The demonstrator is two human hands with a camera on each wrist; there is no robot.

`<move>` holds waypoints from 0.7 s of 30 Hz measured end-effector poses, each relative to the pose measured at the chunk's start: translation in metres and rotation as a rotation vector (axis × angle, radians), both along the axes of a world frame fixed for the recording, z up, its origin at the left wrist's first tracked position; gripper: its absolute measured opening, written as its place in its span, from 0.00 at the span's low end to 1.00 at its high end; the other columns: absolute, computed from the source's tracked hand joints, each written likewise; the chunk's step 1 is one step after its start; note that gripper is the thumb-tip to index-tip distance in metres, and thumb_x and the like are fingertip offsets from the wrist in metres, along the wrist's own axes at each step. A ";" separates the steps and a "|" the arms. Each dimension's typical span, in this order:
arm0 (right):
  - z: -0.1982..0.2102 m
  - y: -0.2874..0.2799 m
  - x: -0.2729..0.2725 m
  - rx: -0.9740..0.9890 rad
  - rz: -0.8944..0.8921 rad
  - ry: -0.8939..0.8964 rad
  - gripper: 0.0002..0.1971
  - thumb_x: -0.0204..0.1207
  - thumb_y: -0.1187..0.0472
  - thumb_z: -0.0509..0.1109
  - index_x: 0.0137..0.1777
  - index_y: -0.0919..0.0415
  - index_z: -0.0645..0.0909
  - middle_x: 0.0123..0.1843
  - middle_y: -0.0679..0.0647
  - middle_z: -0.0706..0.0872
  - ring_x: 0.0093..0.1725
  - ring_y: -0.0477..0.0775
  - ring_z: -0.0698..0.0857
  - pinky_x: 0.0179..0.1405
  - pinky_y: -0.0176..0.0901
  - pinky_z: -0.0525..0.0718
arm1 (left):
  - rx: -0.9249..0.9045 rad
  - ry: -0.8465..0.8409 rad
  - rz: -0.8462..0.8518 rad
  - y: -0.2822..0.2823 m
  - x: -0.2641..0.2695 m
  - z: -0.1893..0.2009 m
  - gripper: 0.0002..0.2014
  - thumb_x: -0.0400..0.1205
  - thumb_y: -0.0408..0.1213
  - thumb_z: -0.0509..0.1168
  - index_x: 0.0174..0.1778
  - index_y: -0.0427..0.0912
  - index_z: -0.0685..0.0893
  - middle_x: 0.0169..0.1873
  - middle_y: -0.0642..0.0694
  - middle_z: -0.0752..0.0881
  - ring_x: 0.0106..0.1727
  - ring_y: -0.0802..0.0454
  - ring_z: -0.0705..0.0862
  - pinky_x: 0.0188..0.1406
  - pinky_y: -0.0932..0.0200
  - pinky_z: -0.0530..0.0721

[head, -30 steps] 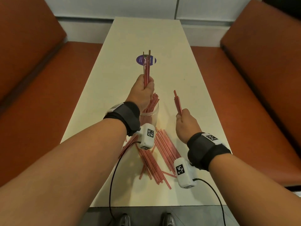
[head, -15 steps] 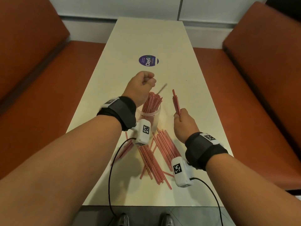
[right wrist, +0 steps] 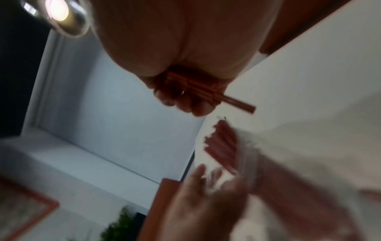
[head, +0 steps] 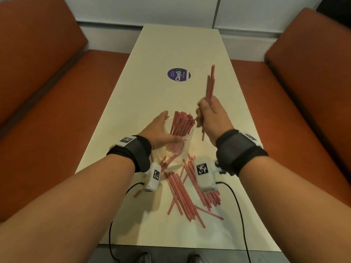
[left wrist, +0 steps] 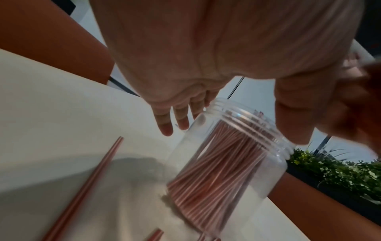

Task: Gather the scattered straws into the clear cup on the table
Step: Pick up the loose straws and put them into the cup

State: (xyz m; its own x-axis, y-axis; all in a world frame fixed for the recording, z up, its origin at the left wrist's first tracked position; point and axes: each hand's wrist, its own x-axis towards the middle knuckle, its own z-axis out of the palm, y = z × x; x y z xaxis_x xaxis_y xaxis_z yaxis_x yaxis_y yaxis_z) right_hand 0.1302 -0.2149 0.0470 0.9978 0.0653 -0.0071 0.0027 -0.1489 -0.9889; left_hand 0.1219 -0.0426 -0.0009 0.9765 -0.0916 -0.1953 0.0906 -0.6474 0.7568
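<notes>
While the clear cup [head: 185,138] sits upright on the worktop [head: 133,103], it's already stuffed with red straws [head: 181,124] poking out past the rim. My left grip [head: 158,132] is right up against the cup's left side, fingers [left wrist: 164,124] straight and spread, thumb coming round the near side of the rim. From the left wrist view I honestly can't tell if the fingers are actually touching the plastic or just beside it, so I'd call it a relaxed, wide-open grip with nothing in it.

Just right of that cup, my right grip [head: 212,115] is raised above the worktop with its fingers curled tight round a small bundle of straws [head: 209,86]. The bundle stands nearly upright, most of it sticking up past the fist, a short bit hanging out below. The right wrist view is blurry, but you can see the straw ends jutting out of the fist.

Nearer to me than both grips, the loose straws [head: 187,188] are lying in a messy fan on the worktop, partly under my wrist cameras. Further off beyond the grips there's a round purple sticker [head: 178,75] on the worktop, and orange bench seats [head: 47,114] run along both sides.
</notes>
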 end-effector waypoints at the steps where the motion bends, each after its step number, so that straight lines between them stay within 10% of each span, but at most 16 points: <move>1: 0.006 0.010 0.003 0.131 0.047 0.016 0.10 0.87 0.58 0.52 0.46 0.54 0.72 0.33 0.50 0.75 0.30 0.48 0.75 0.30 0.38 0.78 | 0.004 0.012 0.003 0.001 0.001 -0.003 0.53 0.69 0.48 0.78 0.84 0.42 0.52 0.82 0.43 0.62 0.81 0.47 0.63 0.80 0.53 0.62; 6: -0.005 0.039 0.006 0.295 0.112 0.114 0.10 0.87 0.63 0.53 0.47 0.56 0.74 0.38 0.53 0.82 0.36 0.51 0.81 0.44 0.44 0.83 | -0.023 0.037 -0.023 0.004 0.003 -0.011 0.60 0.54 0.68 0.77 0.81 0.53 0.59 0.78 0.49 0.69 0.77 0.51 0.70 0.78 0.45 0.68; 16: -0.012 0.029 0.023 0.261 -0.051 -0.022 0.12 0.84 0.71 0.56 0.60 0.56 0.74 0.53 0.51 0.84 0.55 0.52 0.83 0.64 0.47 0.81 | 0.087 -0.008 -0.077 0.006 0.000 -0.002 0.50 0.71 0.50 0.77 0.84 0.43 0.54 0.81 0.44 0.63 0.81 0.48 0.63 0.77 0.56 0.61; 21: -0.016 0.011 0.027 -0.308 -0.064 -0.164 0.21 0.86 0.57 0.56 0.77 0.57 0.68 0.75 0.53 0.76 0.73 0.50 0.75 0.77 0.48 0.70 | 0.049 0.042 -0.093 0.008 0.000 -0.002 0.54 0.69 0.53 0.77 0.84 0.44 0.52 0.82 0.44 0.61 0.81 0.48 0.63 0.79 0.49 0.65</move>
State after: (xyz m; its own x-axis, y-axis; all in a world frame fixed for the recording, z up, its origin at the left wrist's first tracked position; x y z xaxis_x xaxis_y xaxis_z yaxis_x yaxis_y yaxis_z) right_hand 0.1569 -0.2035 0.0305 0.9893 0.0226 0.1439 0.1388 -0.4454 -0.8845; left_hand 0.1220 -0.0342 -0.0033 0.9550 -0.1708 -0.2424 0.0596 -0.6903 0.7211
